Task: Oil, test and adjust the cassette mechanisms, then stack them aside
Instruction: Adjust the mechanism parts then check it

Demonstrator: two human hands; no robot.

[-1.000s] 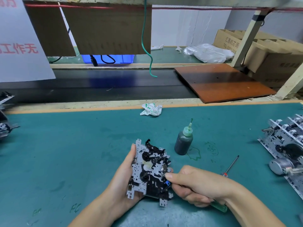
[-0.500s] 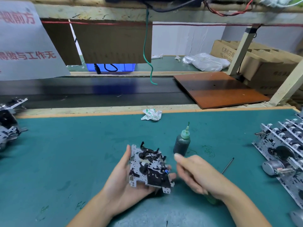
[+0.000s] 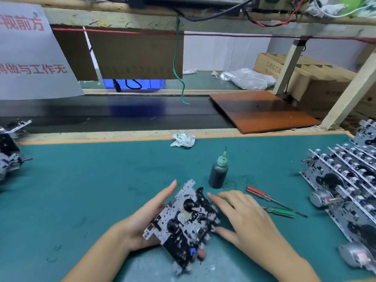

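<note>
Head view: the perforated silver-and-black metal cassette mechanism (image 3: 184, 221) is held tilted just above the green-matted table (image 3: 81, 180), low in the centre. The left hand (image 3: 146, 220) cradles it from beneath, fingers curled round its lower edge; the right hand (image 3: 242, 217) lies against its right side with fingers spread and relaxed, grasping nothing. Judged step: testing by hand, between oiling and adjustment. The next move probably calls for one of the tools nearby: the dark needle-tipped oil bottle (image 3: 218, 174), the red-handled screwdriver (image 3: 262, 195) or the green-handled screwdriver (image 3: 282, 212). Stacked grey mechanisms (image 3: 345, 184) stand at right; more mechanisms (image 3: 10, 149) lie at left. The hanging white paper sign (image 3: 30, 58) reads partly "视前方" and "做与工作无"; a brown cardboard box (image 3: 270, 66) bears blurred characters and "TEL".
</note>
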